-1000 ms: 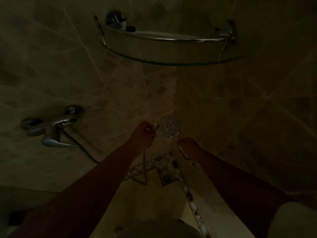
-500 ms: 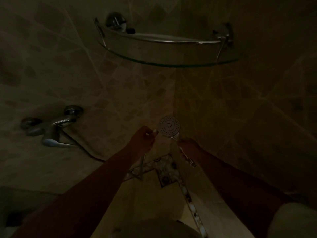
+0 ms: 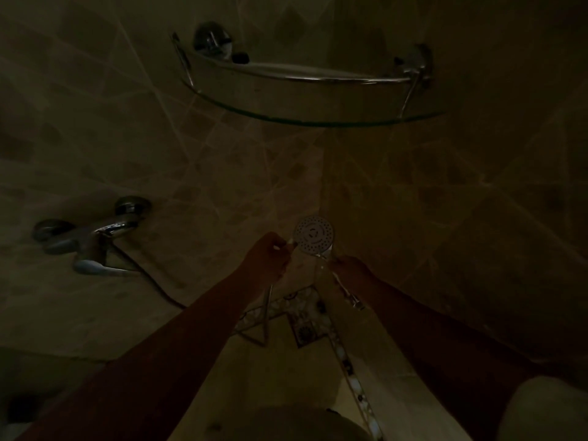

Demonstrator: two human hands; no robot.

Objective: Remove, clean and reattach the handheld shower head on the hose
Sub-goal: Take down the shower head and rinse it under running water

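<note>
The scene is very dim. A round chrome shower head [image 3: 313,234] faces me in the corner of the tiled walls, its nozzle face towards the camera. My right hand [image 3: 350,268] grips its handle, and the threaded handle end [image 3: 355,301] sticks out below the fist, detached from the hose. My left hand [image 3: 265,261] is closed just left of the head, fingertips at its rim with something small and pale between them. The metal hose [image 3: 266,313] hangs down from under my left hand and loops back towards the mixer.
A chrome mixer tap [image 3: 95,240] sits on the left wall. A glass corner shelf [image 3: 305,120] with a chrome rail hangs overhead. Below the hands, a patterned tile border [image 3: 305,329] runs along the ledge corner.
Both hands and the shower head have stayed almost in place. The hanging hose has swung slightly under my left hand.
</note>
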